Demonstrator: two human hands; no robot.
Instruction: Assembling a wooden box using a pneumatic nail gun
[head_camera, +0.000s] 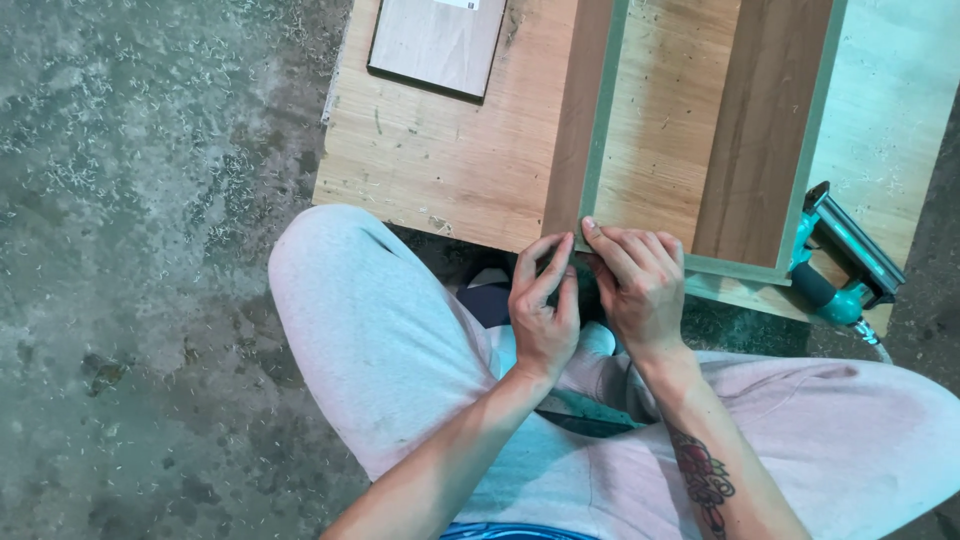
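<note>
down at the near edge of the bench, both hands meet at one corner of a wooden frame (700, 130). the left hand (545, 310) has its fingers curled, fingertips pinched against the frame's corner from the outer side. the right hand (638, 285) lies flatter, fingers together and bent over the frame's near rail, thumb pressed at the same corner. the frame, brown boards with pale green edges, rests on a plywood workbench (450, 170), its near corner right at the bench edge. just right of it lies a teal nail gun (840, 270). a pale rectangular panel (437, 45) sits at the far side of the bench. the concrete floor (140, 250) is strewn with shavings.
</note>
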